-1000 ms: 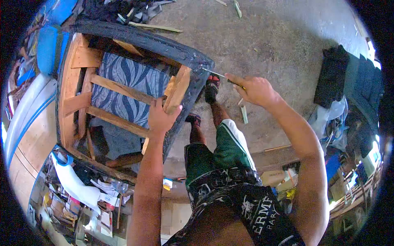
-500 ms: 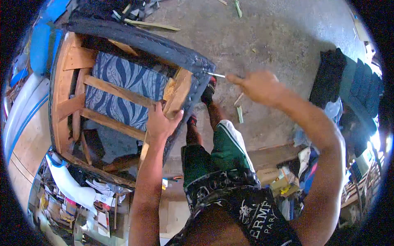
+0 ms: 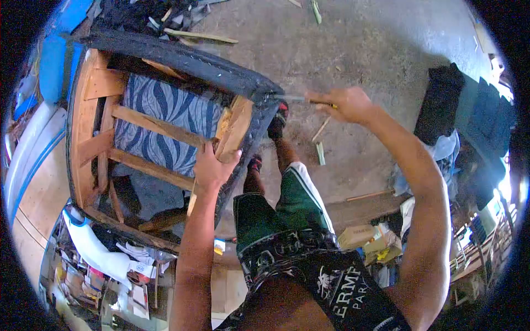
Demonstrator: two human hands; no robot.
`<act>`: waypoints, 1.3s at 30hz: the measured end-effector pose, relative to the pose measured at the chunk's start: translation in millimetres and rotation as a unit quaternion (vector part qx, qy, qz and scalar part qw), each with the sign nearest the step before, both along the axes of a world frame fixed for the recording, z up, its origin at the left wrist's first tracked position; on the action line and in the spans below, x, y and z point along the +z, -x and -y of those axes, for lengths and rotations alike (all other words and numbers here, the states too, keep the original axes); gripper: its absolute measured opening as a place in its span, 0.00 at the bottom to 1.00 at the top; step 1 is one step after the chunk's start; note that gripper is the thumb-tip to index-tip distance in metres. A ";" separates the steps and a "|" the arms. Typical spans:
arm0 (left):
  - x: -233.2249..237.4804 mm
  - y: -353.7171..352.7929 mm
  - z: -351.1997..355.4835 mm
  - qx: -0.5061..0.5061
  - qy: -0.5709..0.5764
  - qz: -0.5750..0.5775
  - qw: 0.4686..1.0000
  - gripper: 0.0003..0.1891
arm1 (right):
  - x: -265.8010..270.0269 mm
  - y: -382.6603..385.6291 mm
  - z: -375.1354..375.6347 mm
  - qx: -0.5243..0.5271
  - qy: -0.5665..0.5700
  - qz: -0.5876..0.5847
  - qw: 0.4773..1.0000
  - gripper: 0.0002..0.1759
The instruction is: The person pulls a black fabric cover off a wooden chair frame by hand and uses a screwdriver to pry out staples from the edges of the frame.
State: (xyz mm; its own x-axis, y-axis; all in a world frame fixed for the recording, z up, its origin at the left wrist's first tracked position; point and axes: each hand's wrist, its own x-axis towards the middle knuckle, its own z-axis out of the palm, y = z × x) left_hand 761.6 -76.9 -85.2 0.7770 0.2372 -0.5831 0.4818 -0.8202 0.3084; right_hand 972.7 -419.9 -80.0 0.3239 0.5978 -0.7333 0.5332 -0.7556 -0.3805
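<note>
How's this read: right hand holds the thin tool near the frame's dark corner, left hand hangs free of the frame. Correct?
Not quite: the left hand isn't free. The head view shows it gripping the wooden part of the frame. The rest stands: the right hand holds the thin tool near the frame's dark corner.
</note>
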 end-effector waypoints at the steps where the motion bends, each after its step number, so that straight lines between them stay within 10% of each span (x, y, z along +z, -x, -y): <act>1: -2.2 -3.4 -1.5 -0.006 -0.024 -0.016 1.000 0.40 | 3.4 -1.9 -2.1 0.002 -0.001 0.007 1.000 0.24; 13: -7.9 1.6 -5.1 0.000 0.007 0.001 1.000 0.42 | 6.9 2.8 -0.6 0.033 -0.076 0.058 0.995 0.24; 18: -10.2 -1.8 -0.8 -0.025 -0.026 0.014 0.999 0.42 | 51.5 -24.3 -55.5 0.122 0.097 -0.028 0.987 0.25; 22: -0.7 -3.6 2.4 -0.005 -0.002 -0.012 1.000 0.43 | 23.8 -38.0 -42.3 0.121 0.100 -0.035 0.987 0.24; 27: -1.5 -4.6 -0.5 -0.008 -0.015 -0.011 1.000 0.44 | -69.2 8.2 24.6 -0.038 -0.165 -0.030 0.985 0.24; 34: 5.1 -12.7 1.9 0.007 0.005 -0.059 0.998 0.44 | -41.0 -16.6 4.8 0.054 -0.013 -0.066 0.996 0.24; 39: -1.5 -4.0 1.6 -0.010 -0.038 0.005 0.999 0.42 | -104.8 15.6 22.4 -0.058 -0.168 -0.011 0.984 0.26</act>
